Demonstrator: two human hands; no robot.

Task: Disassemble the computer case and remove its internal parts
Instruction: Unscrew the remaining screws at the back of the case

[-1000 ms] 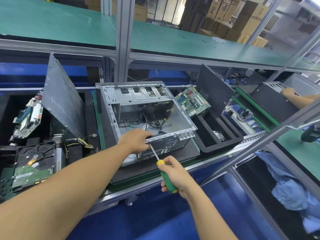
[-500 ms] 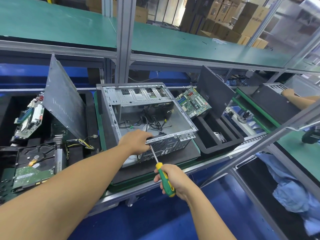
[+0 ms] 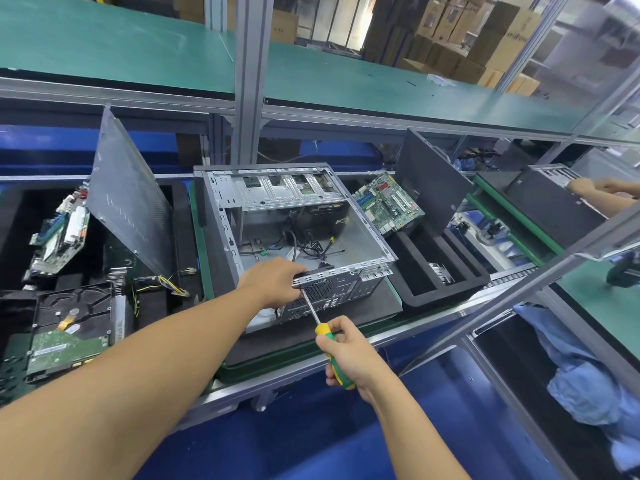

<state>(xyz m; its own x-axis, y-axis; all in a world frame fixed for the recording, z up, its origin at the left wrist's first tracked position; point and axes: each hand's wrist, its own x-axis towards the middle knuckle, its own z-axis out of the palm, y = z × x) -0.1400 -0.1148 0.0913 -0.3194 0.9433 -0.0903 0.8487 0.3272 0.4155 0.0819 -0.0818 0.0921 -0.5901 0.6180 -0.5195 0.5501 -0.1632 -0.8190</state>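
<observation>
Head-camera view over a factory workbench, with 2 bare forearms reaching forward. An open computer case (image 3: 356, 237) sits at the centre on a dark mat (image 3: 374, 308), largely gutted, with only loose cables (image 3: 311, 249) on its floor. The left hand (image 3: 273, 282) grips the case's near top edge, fingers curled over the metal rim. The right hand (image 3: 349, 351) is clenched round the green-and-yellow handle of a screwdriver (image 3: 323, 330). Its shaft angles up to the perforated rear panel, just below the left hand. The tip seems to meet a screw there, though the screw is too small to make out. If the tip is seated badly, twisting could make it slip, jabbing the left fingers beside it or stripping the screw head.
</observation>
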